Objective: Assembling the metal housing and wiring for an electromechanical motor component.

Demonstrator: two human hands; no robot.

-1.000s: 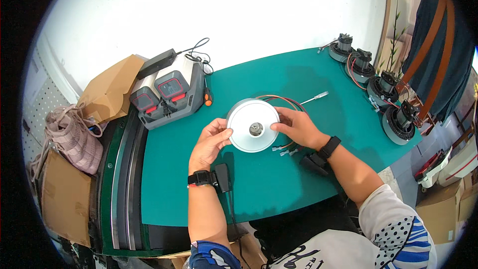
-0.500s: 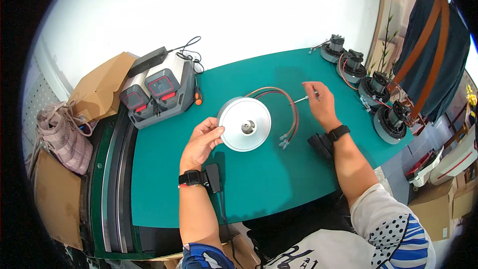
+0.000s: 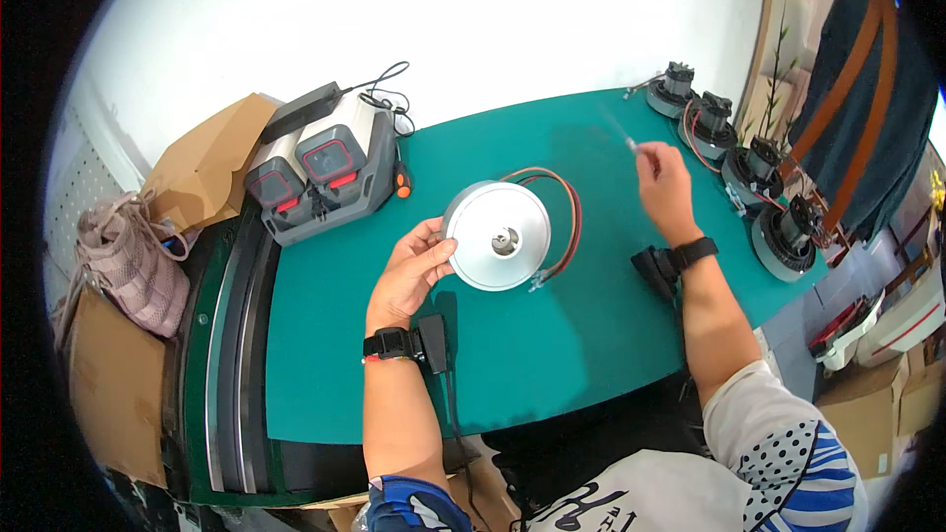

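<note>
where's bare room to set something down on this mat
Bare: the green mat between the silver disc and near edge; also behind the disc, between the grey twin unit and right hand. Crowded: right end, lined with motors, and beside the disc, where wires curl.

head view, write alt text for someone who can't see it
The left hand holds a round silver metal housing with brown and red wires over a green tabletop; the right hand holds a slim, blurred tool. Four black-and-grey round motors line the tabletop's right side.
</note>
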